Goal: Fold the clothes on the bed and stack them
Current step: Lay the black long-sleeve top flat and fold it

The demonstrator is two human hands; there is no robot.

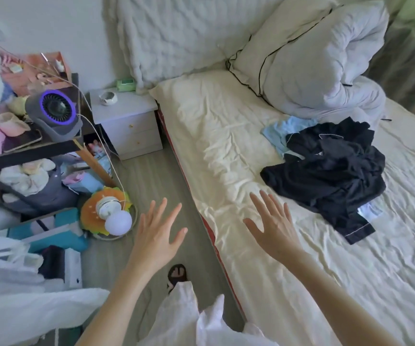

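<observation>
A crumpled heap of dark navy clothes [333,171] with thin white piping lies on the cream bed sheet [226,136], right of centre. A light blue garment [278,131] pokes out from under its upper left side. My right hand [271,226] is spread flat with straight fingers over the sheet, just left of the dark heap and apart from it. My left hand [161,228] is held out with fingers spread above the floor beside the bed. Neither hand holds anything.
A rolled grey-white duvet [326,58] and pillow sit at the head of the bed. A white bedside cabinet [126,123] stands left of the bed. A cluttered shelf unit [39,136], a fan and a round lamp [117,221] crowd the floor on the left.
</observation>
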